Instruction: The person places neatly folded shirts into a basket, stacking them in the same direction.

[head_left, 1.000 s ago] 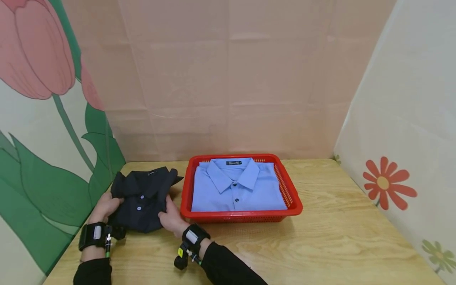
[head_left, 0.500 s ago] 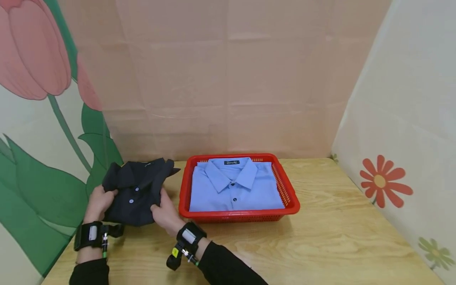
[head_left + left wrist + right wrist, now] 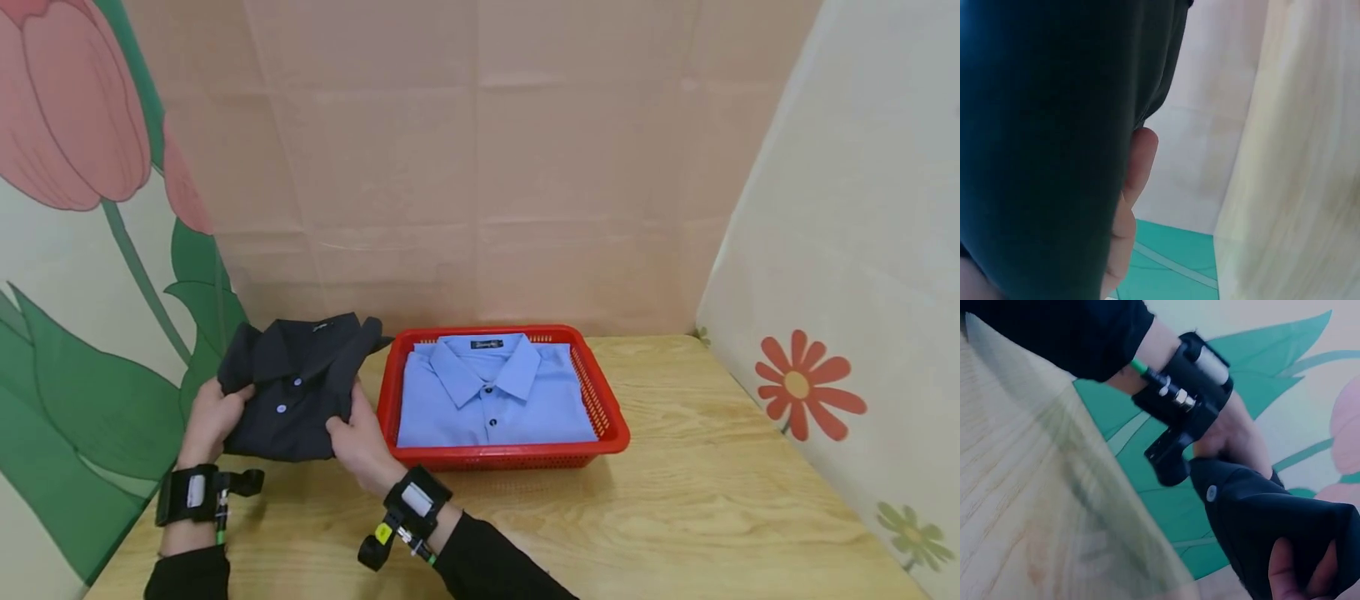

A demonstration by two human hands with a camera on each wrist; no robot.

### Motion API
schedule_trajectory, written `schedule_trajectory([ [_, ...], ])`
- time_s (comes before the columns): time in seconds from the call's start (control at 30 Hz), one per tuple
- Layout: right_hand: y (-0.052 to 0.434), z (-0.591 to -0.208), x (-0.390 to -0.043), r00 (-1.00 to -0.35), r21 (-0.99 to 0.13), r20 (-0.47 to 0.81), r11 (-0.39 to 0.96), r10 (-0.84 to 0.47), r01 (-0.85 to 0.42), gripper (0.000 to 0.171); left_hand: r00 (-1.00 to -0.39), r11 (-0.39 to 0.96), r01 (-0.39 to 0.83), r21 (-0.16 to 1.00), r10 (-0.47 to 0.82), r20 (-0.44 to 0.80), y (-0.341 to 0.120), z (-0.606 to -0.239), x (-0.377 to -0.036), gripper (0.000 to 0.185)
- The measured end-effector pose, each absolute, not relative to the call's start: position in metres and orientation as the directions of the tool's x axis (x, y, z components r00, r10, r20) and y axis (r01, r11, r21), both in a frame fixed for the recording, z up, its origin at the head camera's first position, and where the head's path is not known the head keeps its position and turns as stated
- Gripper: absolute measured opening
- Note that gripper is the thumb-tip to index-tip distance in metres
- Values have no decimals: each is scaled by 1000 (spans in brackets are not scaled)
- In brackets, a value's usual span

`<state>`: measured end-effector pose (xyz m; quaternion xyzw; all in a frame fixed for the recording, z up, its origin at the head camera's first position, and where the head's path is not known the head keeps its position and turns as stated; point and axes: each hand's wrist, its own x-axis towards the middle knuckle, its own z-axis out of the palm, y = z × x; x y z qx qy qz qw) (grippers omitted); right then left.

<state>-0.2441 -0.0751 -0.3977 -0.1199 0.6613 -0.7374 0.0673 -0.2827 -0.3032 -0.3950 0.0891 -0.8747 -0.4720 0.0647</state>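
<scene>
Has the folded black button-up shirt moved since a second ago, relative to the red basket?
Yes. The folded black button-up shirt, gripped by the left hand and right hand, has risen off the wooden table, its collar now level with the red plastic basket rim.

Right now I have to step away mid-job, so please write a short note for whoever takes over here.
Left hand grips the left edge of the folded black shirt; right hand grips its right edge. The shirt is held just above the wooden table, left of the red basket.
Done: a folded blue shirt already lies flat in the basket.
Left: the black shirt is not in the basket yet; likely it goes on top of the blue one.
</scene>
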Motion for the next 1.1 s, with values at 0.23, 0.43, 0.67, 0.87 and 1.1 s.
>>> schedule_trajectory([
  [0.23, -55, -388, -245, -947, -988, 124, -130, -295, -89, 70, -976, 522, -65, 851, -212, 56, -289, -388, -282, 60],
  [0.43, -38, -385, -248, -939, -979, 198, -101, -280, -176, 72, -979, 510, -24, 860, -187, 84, -275, -383, -283, 63],
  [0.67, -12, -383, -249, -935, -979, 196, -113, -295, -169, 75, -982, 481, 21, 876, -156, 110, -255, -382, -286, 61],
  [0.87, 12, -383, -250, -932, -984, 176, -66, -317, -164, 75, -986, 474, 29, 880, -129, 102, -238, -384, -289, 63],
  [1.1, 43, -383, -250, -932, -989, 145, -30, -333, -143, 75, -982, 480, 94, 872, -98, 159, -216, -385, -290, 54],
])
